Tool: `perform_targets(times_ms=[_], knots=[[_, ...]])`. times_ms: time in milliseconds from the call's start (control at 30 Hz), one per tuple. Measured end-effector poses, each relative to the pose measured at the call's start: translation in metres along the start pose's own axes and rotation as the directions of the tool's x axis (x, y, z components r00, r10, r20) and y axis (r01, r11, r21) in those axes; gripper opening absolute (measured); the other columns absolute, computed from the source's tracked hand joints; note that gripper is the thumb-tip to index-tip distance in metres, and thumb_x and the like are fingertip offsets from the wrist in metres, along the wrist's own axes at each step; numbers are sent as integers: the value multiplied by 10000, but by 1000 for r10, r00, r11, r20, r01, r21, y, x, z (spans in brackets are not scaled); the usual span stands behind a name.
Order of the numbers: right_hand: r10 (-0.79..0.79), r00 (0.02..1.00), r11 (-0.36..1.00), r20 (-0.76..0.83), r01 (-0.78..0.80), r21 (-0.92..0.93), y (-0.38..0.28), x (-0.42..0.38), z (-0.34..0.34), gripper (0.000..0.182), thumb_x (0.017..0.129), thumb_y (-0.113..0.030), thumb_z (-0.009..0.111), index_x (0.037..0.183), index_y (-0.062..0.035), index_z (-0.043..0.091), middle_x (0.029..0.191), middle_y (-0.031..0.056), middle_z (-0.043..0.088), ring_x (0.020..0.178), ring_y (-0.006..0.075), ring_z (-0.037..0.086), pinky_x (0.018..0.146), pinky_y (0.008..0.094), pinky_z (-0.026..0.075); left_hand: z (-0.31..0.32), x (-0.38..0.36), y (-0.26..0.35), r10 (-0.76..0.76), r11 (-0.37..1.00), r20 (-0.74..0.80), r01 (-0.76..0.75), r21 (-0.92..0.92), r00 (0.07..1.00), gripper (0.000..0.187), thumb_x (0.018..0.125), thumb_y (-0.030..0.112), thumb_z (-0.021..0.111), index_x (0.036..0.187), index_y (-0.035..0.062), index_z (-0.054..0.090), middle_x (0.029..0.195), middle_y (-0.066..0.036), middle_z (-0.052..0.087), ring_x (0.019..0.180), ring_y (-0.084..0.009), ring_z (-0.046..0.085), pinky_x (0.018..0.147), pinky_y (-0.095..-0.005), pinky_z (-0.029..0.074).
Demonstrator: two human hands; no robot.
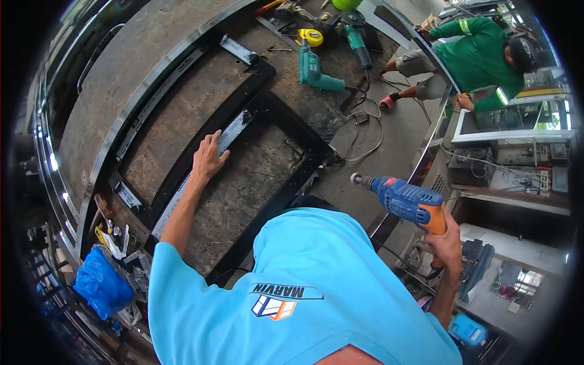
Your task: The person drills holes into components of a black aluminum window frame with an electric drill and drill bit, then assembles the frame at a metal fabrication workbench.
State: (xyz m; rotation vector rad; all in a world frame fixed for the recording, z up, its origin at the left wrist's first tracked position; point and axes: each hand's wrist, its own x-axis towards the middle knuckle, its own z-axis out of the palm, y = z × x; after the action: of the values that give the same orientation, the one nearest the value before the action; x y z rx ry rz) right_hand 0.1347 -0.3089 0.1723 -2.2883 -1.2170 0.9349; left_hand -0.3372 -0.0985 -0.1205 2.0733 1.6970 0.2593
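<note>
My right hand is wrapped round the orange grip of a blue power drill, held out over the floor to the right. The drill's chuck points left, towards the workbench. My left hand lies on a black metal frame, its fingers stretched along a bar that carries a printed white strip. Nothing shows in the fingers of that hand. The frame rests on the worn workbench, with one corner near the bench edge.
A teal drill, a teal angle grinder and a yellow tape measure lie on the far bench. Cords trail onto the floor. A blue plastic bag sits lower left. Another person in green holds a framed panel.
</note>
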Motion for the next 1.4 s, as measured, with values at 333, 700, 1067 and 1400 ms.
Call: perform_targets(times_ms=[333, 700, 1067, 1400], knots=[[144, 989, 971, -23, -137, 194, 71, -8, -29, 773, 576, 37, 626, 1327, 12, 445, 959, 82, 612, 835, 148, 593, 754, 263, 476, 53, -5, 14, 89, 906, -305, 50, 421, 948, 477, 816, 139, 652, 1263, 102, 489, 1206, -154, 500, 1063, -319, 487, 897, -418, 398], [153, 978, 943, -144, -101, 317, 97, 0, -52, 648, 625, 20, 622, 1256, 7, 477, 886, 67, 591, 775, 140, 588, 716, 265, 485, 71, 26, 77, -76, 949, -494, 215, 231, 866, 424, 837, 225, 635, 1221, 80, 531, 1294, -185, 448, 1156, -372, 454, 957, -458, 380], [208, 972, 978, -110, -202, 56, 80, 18, -43, 770, 617, 6, 658, 1349, 3, 421, 1059, 146, 625, 961, 188, 600, 856, 292, 458, 121, 11, 159, 581, 799, 119, -592, 106, 805, 752, 777, 517, 633, 1422, 269, 336, 1519, -103, 172, 1387, -365, 129, 1113, -527, 149], [151, 986, 983, -70, -157, -92, 5, 47, -54, 681, 670, 53, 590, 1330, 10, 431, 1063, 168, 627, 986, 195, 601, 864, 290, 449, 126, 13, 155, 377, 926, 40, -375, -39, 926, 951, 652, 453, 717, 1432, 121, 288, 1493, -165, 215, 1391, -355, 171, 1134, -488, 94]])
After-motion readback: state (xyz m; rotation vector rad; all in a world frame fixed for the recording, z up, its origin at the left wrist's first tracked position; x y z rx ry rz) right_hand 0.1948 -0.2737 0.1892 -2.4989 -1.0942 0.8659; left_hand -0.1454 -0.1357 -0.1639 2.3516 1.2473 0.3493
